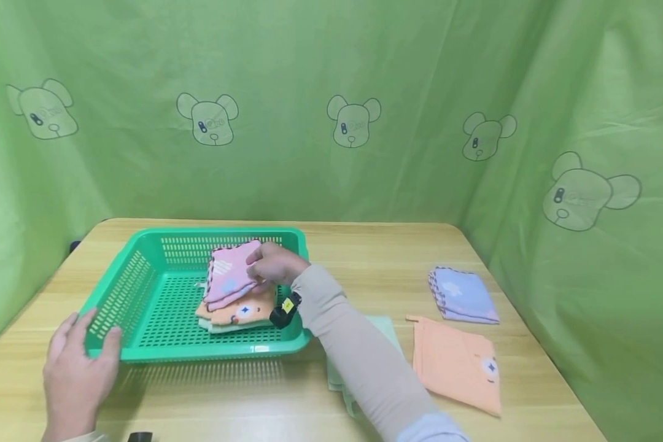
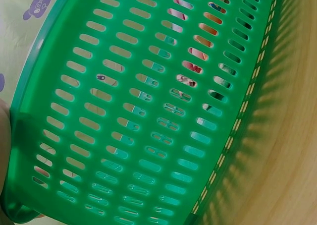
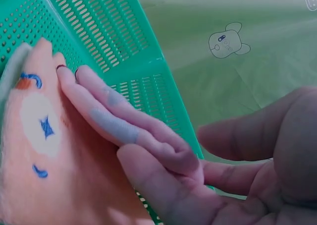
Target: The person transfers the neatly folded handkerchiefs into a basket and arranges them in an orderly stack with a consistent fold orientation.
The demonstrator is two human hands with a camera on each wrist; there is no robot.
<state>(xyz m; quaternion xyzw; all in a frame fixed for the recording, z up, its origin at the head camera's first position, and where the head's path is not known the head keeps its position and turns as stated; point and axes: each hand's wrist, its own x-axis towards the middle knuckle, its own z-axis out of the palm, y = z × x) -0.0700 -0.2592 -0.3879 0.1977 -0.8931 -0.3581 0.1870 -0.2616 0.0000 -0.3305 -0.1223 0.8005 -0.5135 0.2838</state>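
Observation:
My left hand holds the near-left corner of a green plastic basket, fingers over the rim and thumb by the front edge. Inside the basket at right lies a stack of folded towels. On top, a pink towel with a dark stitched border has its right edge pinched by my right hand. Beneath it lies an orange towel with a printed face, over a pale green one. The right wrist view shows the pink towel's fold between thumb and fingers.
Right of the basket, a pale green towel lies partly hidden under my right forearm. Beyond it are a folded orange towel and a blue-violet towel. A green curtain surrounds the wooden table.

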